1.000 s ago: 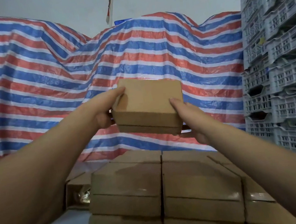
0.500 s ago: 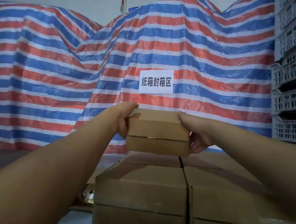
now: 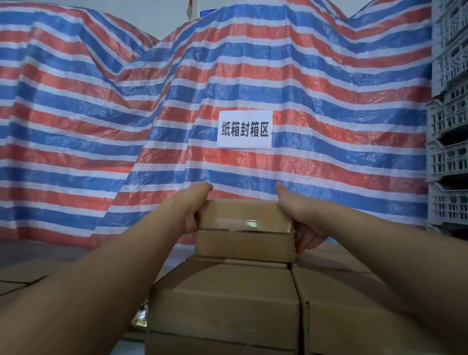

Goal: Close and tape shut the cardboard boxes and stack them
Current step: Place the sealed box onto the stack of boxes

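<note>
Small cardboard box [image 3: 242, 231] sits btw both hands: left hand [image 3: 193, 206] grips its left end, right hand [image 3: 302, 217] its right end. Brown, w/ shiny tape along front seam.

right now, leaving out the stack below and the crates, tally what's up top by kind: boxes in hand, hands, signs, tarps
taped box, gripped at both ends: 1
hands, left hand and right hand: 2
white paper sign: 1
striped tarp: 1
total: 5
</note>
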Motion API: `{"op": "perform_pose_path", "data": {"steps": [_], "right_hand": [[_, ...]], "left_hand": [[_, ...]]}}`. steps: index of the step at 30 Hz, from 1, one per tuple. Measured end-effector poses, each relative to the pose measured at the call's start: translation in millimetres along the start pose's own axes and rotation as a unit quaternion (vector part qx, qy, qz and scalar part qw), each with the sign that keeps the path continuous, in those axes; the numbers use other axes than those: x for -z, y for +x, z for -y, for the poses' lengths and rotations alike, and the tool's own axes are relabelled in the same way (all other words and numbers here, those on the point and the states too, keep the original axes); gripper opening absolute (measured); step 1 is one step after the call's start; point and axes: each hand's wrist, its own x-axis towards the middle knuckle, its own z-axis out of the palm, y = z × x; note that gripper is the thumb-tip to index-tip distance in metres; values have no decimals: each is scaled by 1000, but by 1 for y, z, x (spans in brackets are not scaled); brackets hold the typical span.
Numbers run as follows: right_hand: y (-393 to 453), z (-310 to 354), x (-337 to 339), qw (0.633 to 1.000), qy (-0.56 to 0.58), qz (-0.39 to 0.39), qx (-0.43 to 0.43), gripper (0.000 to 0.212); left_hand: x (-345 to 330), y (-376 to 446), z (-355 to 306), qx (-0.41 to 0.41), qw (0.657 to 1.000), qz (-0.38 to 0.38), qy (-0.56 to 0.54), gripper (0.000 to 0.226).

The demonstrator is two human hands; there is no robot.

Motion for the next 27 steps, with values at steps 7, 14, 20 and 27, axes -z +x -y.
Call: {"op": "perform_pose_path", "data": {"steps": [7, 14, 20, 27], "right_hand": [[0, 5, 15, 968, -77, -195, 136, 85], [-16, 45, 12, 893, 73, -308, 320, 44], [-44, 100, -34, 874, 131, -281, 374, 44], [-58, 152, -123, 884, 94, -164, 427, 45]], "left_hand": [[30, -15, 5, -98, 987, -125, 31, 24], [119, -41, 2, -167, 933, -236, 213, 41], [195, -60, 17, -126, 918, -289, 239, 59], [257, -62, 68, -101, 860, -335, 371, 71]]}}
